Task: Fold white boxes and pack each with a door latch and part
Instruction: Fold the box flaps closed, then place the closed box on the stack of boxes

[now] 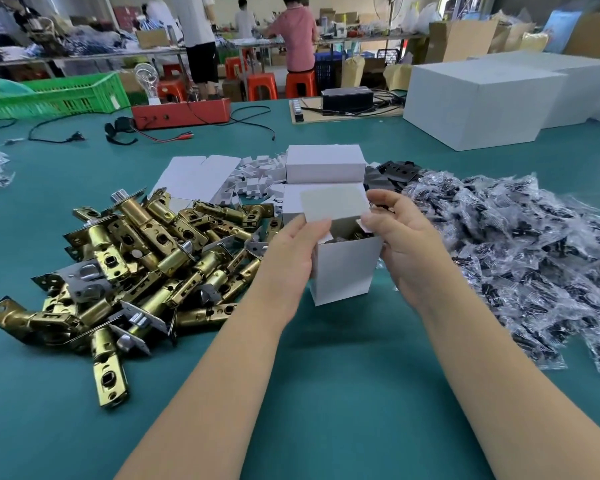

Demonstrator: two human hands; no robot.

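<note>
**Here, both hands hold an upright white box with its top flap raised**

Both forearms reach forward from the bottom of the view and meet over the green table. Between them stands a small white box, upright, its lower edge at or just above the table; which one cannot be told. The left hand grips the box's left side, palm turned inward, fingers curled round toward the far side and the thumb up near the base of the open top flap. The right hand holds the right side, fingers curled, its fingertips pinching the flap's right edge. The flap stands up and leans slightly back, so the mouth of the box is open; dark and brass-coloured metal shows inside, too hidden to name surely.

To the left of the box lies a heap of brass door latches, some with silver faceplates. To the right spreads a pile of clear plastic bags holding dark parts. Just behind the hands sit two closed white boxes, one nearer than the other, with flat unfolded box blanks to their left and small white cardboard pieces between. Black plates lie behind the bags.
</note>
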